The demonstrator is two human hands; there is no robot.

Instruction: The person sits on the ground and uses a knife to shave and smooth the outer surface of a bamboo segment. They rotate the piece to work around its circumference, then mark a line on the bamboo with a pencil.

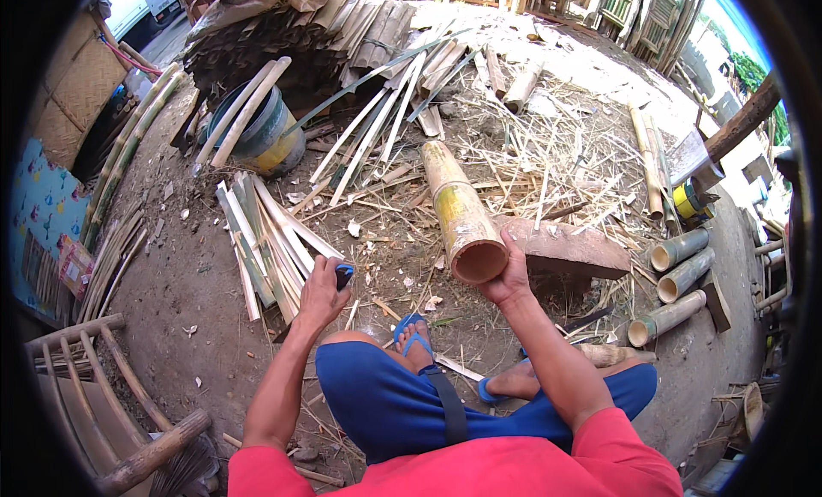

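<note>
My right grip [507, 279] steadies the bamboo pole [461, 214] at 1 o'clock, left grip [321, 293] closed round a dark-handled tool [343, 275]; a slip could roll it onto my foot [417, 339].

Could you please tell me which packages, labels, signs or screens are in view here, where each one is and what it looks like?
Small packet: far left edge, on the patterned blue cloth; flat, rectangular, red and yellow.
Roll of tape: right side, beside the chopping blade; round, yellow with a green band.
Left hand: grips a small dark object with a blue edge; too small to tell whether it has a screen.
No signs in view.
</note>
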